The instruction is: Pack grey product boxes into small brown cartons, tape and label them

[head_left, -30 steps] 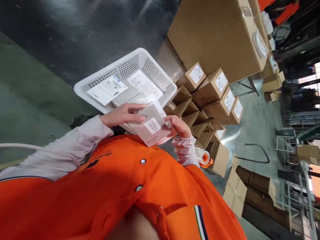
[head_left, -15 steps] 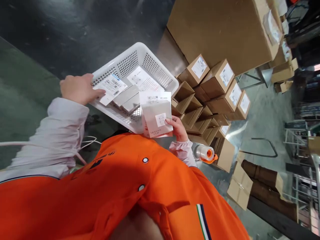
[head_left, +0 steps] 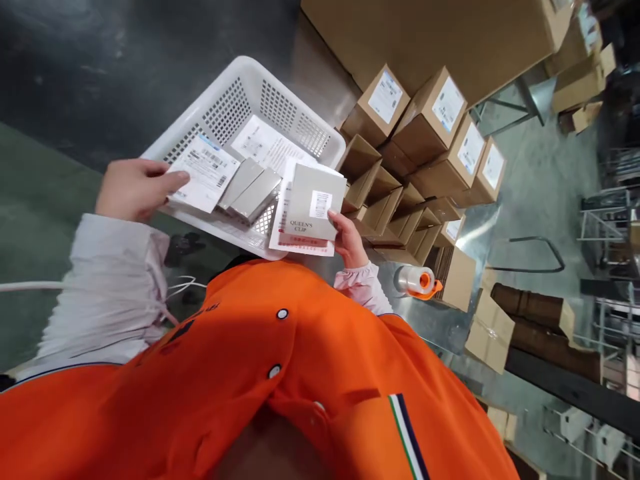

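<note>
My left hand pinches the left edge of a white shipping label over the basket's near left corner. In my right hand is a flat grey packet marked "QUEEN'S CLIP", with a small white sticker, thumb on its face. White sheets with red print lie behind the packet in the same grip. Both hands are at the white plastic basket. Inside it rest thin grey boxes, side by side, and a printed white sheet. The packet and sheets overlap the basket's right end.
Right of the basket, open cardboard boxes stand close together, with several closed, labelled boxes behind them. A tape dispenser lies on the metal table near flattened cardboard. A large carton rises at the back.
The grey packet has tilted, showing its face more squarely, and the white strip with codes above it no longer shows. The label stays in my left hand. The whole view has shifted slightly.
</note>
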Motion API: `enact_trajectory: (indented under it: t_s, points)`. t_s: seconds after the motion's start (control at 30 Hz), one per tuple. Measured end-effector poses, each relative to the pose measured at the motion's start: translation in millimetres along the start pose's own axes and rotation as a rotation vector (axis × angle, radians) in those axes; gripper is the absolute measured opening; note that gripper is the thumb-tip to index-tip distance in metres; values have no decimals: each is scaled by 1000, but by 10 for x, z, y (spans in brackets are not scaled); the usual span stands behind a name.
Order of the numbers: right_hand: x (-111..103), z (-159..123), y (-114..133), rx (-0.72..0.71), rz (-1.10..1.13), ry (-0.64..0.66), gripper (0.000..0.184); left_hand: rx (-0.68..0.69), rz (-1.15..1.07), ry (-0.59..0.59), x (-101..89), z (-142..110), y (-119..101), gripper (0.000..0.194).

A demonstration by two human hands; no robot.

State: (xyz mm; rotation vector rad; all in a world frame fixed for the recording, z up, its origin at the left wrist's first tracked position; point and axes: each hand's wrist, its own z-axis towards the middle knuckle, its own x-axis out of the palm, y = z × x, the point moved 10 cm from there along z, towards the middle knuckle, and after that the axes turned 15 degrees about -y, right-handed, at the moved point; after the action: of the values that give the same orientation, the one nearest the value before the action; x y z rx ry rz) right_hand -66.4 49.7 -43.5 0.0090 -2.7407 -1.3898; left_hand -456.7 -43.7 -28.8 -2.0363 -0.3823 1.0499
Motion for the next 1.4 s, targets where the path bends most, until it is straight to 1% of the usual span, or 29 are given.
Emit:
enact_trajectory:
  t_s: [0.07, 0.1, 0.17, 0.27, 0.33, 0.4, 0.47, 0.53, 0.6, 0.73, 0.8, 0.87, 1.0, 1.1, 1.2, 1.3, 1.4]
  points:
    - [0, 1, -9, -11, -22, -18, 54, -152, -188, -34, 1, -118, 58, 32]
    - [-3, 4, -19, -9, -18, -32, 55, -198, -272, -49, 15, -185, 56, 27]
    - [4, 13, -50, 6, 8, -48, 56, -212, -432, -48, 67, -319, -23, 19]
    - [50, 30, -95, 22, 26, -30, 56, -138, -539, -31, 122, -512, -174, 14]
    - [83, 40, -94, 0, 3, -8, 60, -69, -560, 1, 164, -634, -258, 20]
    - [115, 38, -81, -19, -24, 14, 63, 10, -576, 45, 213, -745, -335, 38]
    - [136, 22, -84, 11, -5, 21, 58, 74, -570, 52, 239, -829, -380, 50]
    - [146, -8, -93, 74, 43, 9, 50, 97, -555, 51, 273, -890, -394, 52]
    - [152, -44, -88, 125, 85, -12, 43, 76, -552, 50, 313, -932, -382, 50]
    - [161, -89, -56, 162, 114, -32, 49, -13, -556, 133, 449, -1029, -375, 45]
    - [154, -84, -54, 163, 122, -34, 40, -52, -546, 187, 514, -1089, -388, 42]
    - [144, -66, -65, 163, 130, -28, 29, -85, -537, 210, 545, -1137, -395, 38]
    - [138, -34, -88, 158, 130, -2, 28, -115, -511, 201, 557, -1170, -368, 28]
    - [130, -30, -88, 155, 142, 2, 28, -121, -527, 197, 566, -1143, -327, 32]
    - [118, -30, -93, 158, 134, -3, 27, -111, -550, 210, 567, -1135, -335, 33]
    - [113, -26, -83, 150, 132, -7, 27, -138, -518, 205, 547, -1186, -368, 31]
    - [116, -39, -65, 156, 141, -13, 26, -179, -502, 173, 512, -1259, -427, 31]
